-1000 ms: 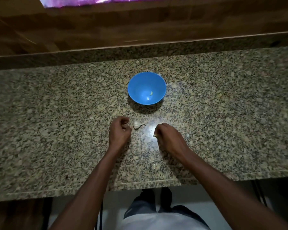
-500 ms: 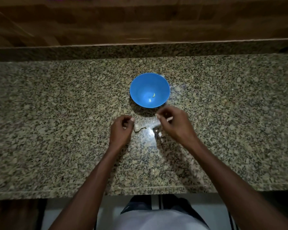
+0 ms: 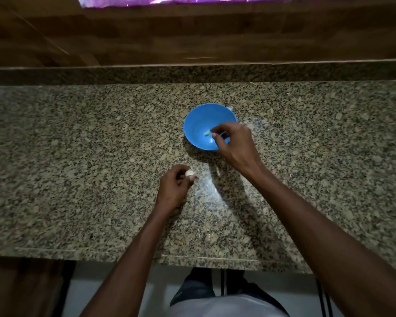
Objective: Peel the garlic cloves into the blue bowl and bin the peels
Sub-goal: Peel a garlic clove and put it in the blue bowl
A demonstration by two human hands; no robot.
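Observation:
The blue bowl (image 3: 199, 124) stands on the granite counter (image 3: 78, 168), with one small yellowish piece (image 3: 206, 133) lying inside it. My right hand (image 3: 234, 145) hovers over the bowl's right side, thumb and forefinger pinched on a small pale garlic clove that is mostly hidden by the fingertips. My left hand (image 3: 173, 187) rests on the counter in front of the bowl and holds a white garlic piece (image 3: 189, 173) at its fingertips.
A thin scrap of peel (image 3: 217, 171) lies on the counter between my hands. Another small pale bit (image 3: 230, 108) sits just behind the bowl's rim. A wooden wall runs along the back, and the counter's front edge is near my body.
My right hand lifted off the counter with a pale piece and moved forward over the bowl. My left hand took hold of the garlic piece that lay beside it.

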